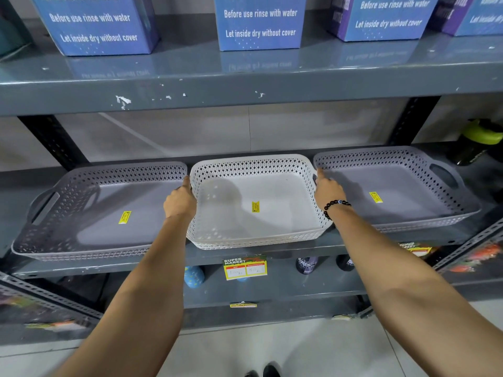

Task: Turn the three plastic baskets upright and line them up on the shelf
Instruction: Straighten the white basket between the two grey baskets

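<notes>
Both bare arms extended forward, well apart. Left hand [180, 203] curled, knuckles up, forefinger forward. Right hand [328, 190] loosely closed, forefinger pointing forward; beaded bracelet [335, 207] on wrist.

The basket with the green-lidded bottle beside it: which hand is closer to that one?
Right. The right hand rests at the near-left rim of that grey basket; the left hand is across the white basket.

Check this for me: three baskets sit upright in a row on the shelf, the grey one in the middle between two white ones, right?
Not quite. The colours are swapped: the head view shows the white basket in the middle, between the left grey basket and the right grey basket. All three do sit upright in a row on the shelf.
</notes>
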Tool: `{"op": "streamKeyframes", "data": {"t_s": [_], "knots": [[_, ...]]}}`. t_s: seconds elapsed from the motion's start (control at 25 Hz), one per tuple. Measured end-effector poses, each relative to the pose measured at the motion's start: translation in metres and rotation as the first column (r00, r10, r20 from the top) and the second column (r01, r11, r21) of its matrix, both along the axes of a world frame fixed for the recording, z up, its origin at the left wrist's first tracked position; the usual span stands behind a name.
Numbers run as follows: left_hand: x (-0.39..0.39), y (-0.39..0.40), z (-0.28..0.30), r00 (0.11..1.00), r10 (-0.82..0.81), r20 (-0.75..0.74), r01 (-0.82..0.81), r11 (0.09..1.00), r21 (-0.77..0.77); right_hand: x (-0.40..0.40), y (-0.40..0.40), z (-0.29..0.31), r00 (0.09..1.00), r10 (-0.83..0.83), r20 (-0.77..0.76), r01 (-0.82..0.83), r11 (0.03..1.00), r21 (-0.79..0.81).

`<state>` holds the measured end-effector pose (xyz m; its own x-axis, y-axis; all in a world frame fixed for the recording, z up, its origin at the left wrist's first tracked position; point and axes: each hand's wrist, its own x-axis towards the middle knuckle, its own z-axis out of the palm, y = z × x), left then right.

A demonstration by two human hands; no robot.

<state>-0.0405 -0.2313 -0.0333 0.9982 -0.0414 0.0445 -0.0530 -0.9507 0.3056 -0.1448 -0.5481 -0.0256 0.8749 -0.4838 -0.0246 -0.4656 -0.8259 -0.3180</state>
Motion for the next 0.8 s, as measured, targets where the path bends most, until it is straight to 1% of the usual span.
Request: {"op": "streamKeyframes", "data": {"t_s": [0.8], "knots": [[-0.0060,0.0024,-0.0004,1.000,-0.008,-0.009,0.008,1.000,-0.005,-0.0061,0.0056,0.0013,0.999,-0.052,0.006,0.052,0.999,0.012]]}}
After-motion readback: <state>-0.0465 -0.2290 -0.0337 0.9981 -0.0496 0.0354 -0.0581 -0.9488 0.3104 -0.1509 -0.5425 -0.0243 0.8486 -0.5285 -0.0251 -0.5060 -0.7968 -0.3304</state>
